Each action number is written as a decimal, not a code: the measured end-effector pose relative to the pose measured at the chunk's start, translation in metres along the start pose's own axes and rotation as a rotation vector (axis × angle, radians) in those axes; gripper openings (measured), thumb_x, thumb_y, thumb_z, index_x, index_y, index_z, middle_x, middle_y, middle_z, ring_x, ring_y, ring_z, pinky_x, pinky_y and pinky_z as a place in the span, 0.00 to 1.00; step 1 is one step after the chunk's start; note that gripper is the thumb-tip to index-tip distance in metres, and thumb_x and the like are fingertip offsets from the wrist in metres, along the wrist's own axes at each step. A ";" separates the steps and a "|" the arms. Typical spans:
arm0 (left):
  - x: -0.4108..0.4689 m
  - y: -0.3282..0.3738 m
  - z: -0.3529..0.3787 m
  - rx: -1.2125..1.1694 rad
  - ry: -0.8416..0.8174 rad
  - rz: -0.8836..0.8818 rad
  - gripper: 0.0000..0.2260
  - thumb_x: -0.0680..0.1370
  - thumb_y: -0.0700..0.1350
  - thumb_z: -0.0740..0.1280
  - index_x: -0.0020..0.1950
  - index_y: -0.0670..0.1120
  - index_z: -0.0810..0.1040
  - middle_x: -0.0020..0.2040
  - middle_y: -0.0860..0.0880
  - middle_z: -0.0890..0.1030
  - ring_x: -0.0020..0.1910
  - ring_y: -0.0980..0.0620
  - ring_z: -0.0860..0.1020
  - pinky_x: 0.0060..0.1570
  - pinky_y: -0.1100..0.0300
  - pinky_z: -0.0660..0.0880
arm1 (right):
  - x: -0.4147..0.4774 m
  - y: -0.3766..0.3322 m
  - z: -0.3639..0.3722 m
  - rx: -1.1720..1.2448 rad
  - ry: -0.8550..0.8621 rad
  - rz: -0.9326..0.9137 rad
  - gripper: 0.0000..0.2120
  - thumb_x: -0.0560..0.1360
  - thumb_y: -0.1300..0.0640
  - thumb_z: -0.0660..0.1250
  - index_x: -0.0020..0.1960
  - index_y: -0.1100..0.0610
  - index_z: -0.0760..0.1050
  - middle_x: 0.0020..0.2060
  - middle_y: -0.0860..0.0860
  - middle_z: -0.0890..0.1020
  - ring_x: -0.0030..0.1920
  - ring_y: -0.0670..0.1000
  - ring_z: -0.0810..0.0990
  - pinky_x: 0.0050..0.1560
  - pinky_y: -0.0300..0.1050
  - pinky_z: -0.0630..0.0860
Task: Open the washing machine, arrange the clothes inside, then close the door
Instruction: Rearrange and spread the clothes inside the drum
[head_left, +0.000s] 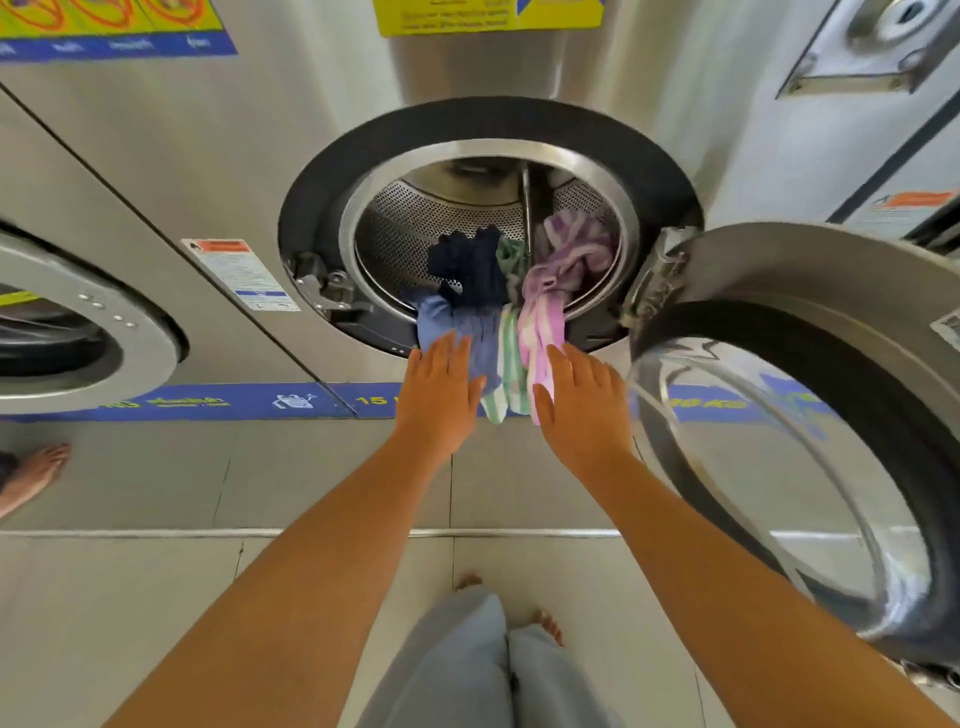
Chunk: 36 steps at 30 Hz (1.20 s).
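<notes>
1. At the mouth of the washing machine (218, 171), the round door (810, 415) stands swung wide to the right of the opening, its far edge cut off by the frame.
2. Clothes (498, 312) spill from the drum (415, 228) over the lower lip of the opening: a dark navy piece (470, 265) deepest inside, a blue piece (447, 322) below it, a green-and-white striped piece (506, 358) hanging lowest, and a pink-and-purple piece (550, 291) on the right.
3. Just below the opening, the left hand (441, 400) lies flat with fingers stretched out, its fingertips on the blue piece; it grips nothing that shows.
4. Beside it, the right hand (582, 405) is also spread flat against the pink-and-purple piece. Its palm side is hidden, so whether any cloth is pinched beneath cannot be told.
5. How much laundry sits further back in the drum is hidden behind the heap.
6. Left of the opening, a warning label (241, 275) is too blurred to read, and a neighbouring machine's door (78, 322) is partly cut off.
7. Below the hands, grey trouser legs (467, 670) hide most of the person's feet; only toes show on the tiled floor (156, 597).
</notes>
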<state>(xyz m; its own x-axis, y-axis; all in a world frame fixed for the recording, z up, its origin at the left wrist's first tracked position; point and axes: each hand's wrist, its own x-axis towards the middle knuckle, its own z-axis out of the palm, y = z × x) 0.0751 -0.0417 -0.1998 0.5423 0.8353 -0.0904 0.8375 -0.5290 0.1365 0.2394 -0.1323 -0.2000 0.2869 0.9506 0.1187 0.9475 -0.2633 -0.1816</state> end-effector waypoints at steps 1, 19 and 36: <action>0.008 -0.008 0.007 0.010 -0.023 0.003 0.26 0.82 0.53 0.54 0.77 0.42 0.55 0.76 0.41 0.61 0.76 0.43 0.59 0.75 0.46 0.55 | 0.007 -0.003 0.011 -0.010 -0.030 0.008 0.23 0.75 0.52 0.68 0.67 0.61 0.72 0.64 0.59 0.77 0.59 0.63 0.78 0.61 0.58 0.73; 0.144 -0.059 0.132 0.320 0.012 0.128 0.34 0.75 0.60 0.64 0.76 0.45 0.60 0.76 0.41 0.63 0.74 0.38 0.62 0.74 0.39 0.49 | 0.148 0.024 0.175 -0.273 -0.073 -0.219 0.35 0.72 0.41 0.67 0.73 0.56 0.67 0.71 0.57 0.70 0.72 0.58 0.66 0.73 0.59 0.56; 0.198 -0.107 0.151 0.500 0.212 0.356 0.21 0.62 0.62 0.75 0.47 0.49 0.80 0.40 0.51 0.79 0.41 0.47 0.79 0.42 0.56 0.73 | 0.169 0.058 0.227 -0.305 0.148 -0.358 0.28 0.76 0.39 0.57 0.71 0.51 0.69 0.63 0.54 0.78 0.66 0.58 0.74 0.71 0.56 0.58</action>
<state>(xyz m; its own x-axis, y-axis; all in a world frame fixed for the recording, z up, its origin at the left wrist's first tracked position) 0.1033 0.1576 -0.3815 0.8103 0.5806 0.0799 0.5669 -0.7420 -0.3579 0.3109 0.0506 -0.4116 -0.0684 0.9623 0.2631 0.9821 0.0185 0.1877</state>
